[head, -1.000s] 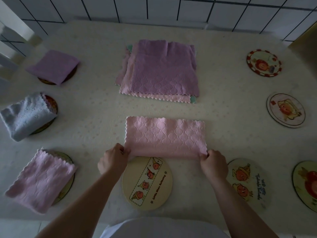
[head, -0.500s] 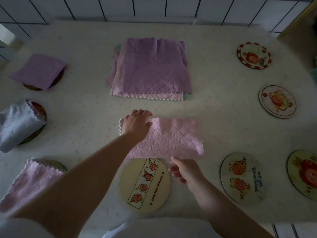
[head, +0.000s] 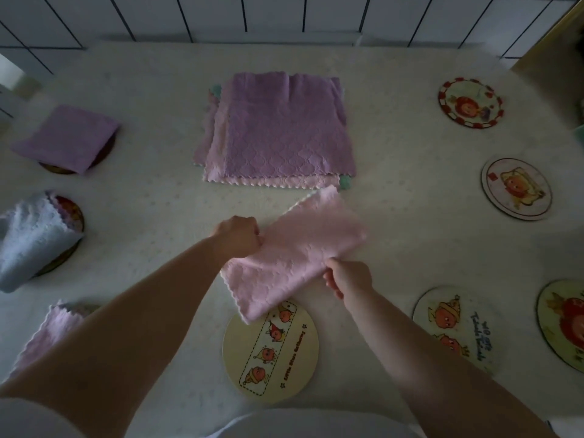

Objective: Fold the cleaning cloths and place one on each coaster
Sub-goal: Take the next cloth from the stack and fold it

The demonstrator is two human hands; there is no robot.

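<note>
1. Item under work: pink cloth [head: 294,257], already folded to a long strip, lying slantwise on the bench [head: 410,191] at centre, its lower corner overlapping the 12 o'clock rim of the near coaster [head: 270,349].
2. Handling, judged: light, limp microfibre with no stiffness; it sags wherever unsupported and layers may slide apart. Best taken at corners or short edges with all layers pinched together, not mid-span.
3. Left hand [head: 238,237]: fingers curled, gripping the strip's long edge at its 9 o'clock side.
4. Right hand [head: 346,276]: pinching the strip's edge at 4 o'clock.
5. Supply: stack of unfolded cloths [head: 278,131] at 12 o'clock of the strip, just beyond its far corner.
6. Completed, judged: three folded cloths on coasters along the bench's 9 o'clock side: purple cloth [head: 66,137], blue cloth [head: 31,238], second pink cloth [head: 50,336].
7. Outstanding: bare coasters at 3 o'clock, among them red-rimmed coaster [head: 470,103].
</note>
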